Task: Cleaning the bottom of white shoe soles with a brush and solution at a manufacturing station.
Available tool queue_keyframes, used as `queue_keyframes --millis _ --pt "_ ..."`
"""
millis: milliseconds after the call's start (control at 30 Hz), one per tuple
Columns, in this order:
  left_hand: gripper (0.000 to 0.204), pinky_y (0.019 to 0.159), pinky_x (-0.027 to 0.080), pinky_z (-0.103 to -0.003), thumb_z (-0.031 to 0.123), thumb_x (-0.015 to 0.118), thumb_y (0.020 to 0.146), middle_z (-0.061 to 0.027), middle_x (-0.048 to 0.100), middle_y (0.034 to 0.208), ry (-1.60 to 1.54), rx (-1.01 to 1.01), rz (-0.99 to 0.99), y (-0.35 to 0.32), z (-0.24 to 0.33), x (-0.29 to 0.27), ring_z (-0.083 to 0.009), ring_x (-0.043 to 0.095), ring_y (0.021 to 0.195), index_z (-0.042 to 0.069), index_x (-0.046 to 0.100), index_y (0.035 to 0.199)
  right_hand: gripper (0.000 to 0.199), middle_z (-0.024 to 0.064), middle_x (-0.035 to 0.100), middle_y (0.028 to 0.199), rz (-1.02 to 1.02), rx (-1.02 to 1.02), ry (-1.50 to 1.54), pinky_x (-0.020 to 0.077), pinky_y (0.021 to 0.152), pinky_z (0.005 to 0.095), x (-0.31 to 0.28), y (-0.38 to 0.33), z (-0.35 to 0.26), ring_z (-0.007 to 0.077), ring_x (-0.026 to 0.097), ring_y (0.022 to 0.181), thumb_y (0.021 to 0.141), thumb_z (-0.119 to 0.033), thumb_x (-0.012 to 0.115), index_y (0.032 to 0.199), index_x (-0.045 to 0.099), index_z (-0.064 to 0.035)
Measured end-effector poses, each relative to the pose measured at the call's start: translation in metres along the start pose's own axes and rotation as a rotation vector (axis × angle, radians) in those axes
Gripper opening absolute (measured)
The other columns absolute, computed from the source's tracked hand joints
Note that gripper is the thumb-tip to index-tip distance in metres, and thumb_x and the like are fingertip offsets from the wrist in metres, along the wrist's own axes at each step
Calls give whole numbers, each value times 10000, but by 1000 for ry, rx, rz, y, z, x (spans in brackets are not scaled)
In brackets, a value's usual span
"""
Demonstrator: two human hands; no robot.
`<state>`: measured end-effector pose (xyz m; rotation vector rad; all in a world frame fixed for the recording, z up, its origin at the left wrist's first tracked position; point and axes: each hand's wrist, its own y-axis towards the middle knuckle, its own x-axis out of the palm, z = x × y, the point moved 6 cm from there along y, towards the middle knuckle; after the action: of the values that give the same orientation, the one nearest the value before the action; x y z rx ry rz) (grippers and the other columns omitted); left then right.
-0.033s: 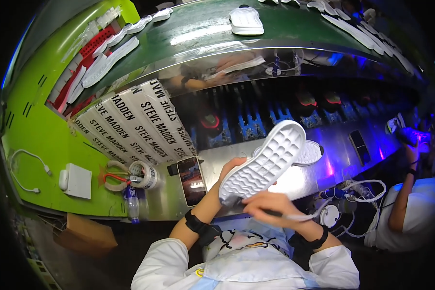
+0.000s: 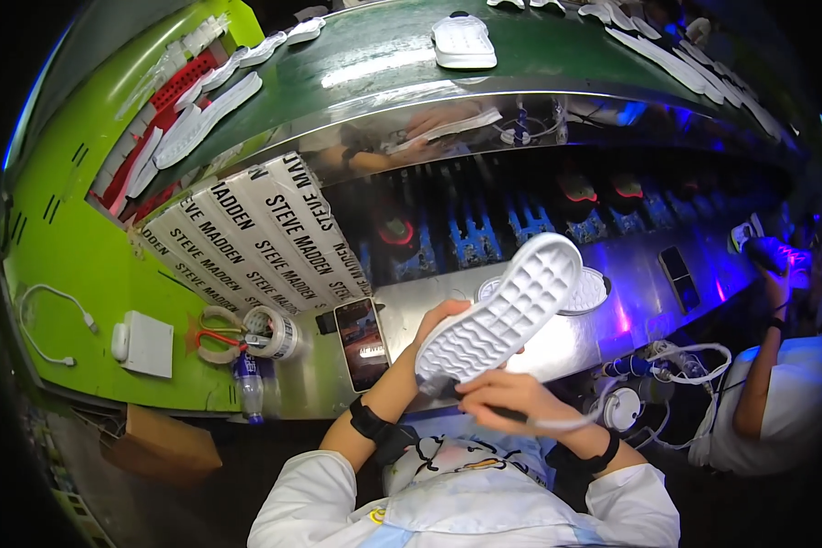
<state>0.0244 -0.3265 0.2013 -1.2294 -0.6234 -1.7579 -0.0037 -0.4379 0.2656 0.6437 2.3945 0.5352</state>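
A white ridged shoe sole (image 2: 502,306) is held up at a slant, its grid-patterned underside showing. My left hand (image 2: 440,321) is closed around its left edge. My right hand (image 2: 511,399) is closed on a slim dark-handled tool (image 2: 505,413), with a pale tube running from its back end past my wrist. The tool's dark tip is at the sole's lower end; whether it touches cannot be made out. Behind the raised sole, another white sole (image 2: 590,291) lies on the metal bench (image 2: 466,285).
A phone (image 2: 362,343), tape rolls (image 2: 279,336), red-handled scissors (image 2: 219,340) and a wrapped box (image 2: 256,233) stand at left. More white soles (image 2: 464,41) lie on the green conveyor (image 2: 365,64). Coiled tubing (image 2: 703,352) and a co-worker's arm (image 2: 765,374) are at right.
The sole has shifted slightly down and to the right, showing more of the one behind it. My right hand has turned a little, and the tool's back end has dropped.
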Motion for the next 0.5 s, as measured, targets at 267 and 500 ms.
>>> queue_keyframes --millis 267,500 --pt "362 978 419 -286 86 514 901 -108 513 1297 654 157 239 -35 -1 28 -183 527 1151 77 524 1262 82 123 641 876 -85 -41 -111 519 617 303 -3 -7 -10 255 642 686 789 -29 653 862 651 9" --pt "339 1019 372 -285 75 490 910 -93 505 1309 980 302 40 -29 5 52 -174 501 1184 -8 524 1238 60 93 650 788 10 -43 -125 522 581 312 -6 -9 -15 241 643 648 768 -55 676 803 651 -13"
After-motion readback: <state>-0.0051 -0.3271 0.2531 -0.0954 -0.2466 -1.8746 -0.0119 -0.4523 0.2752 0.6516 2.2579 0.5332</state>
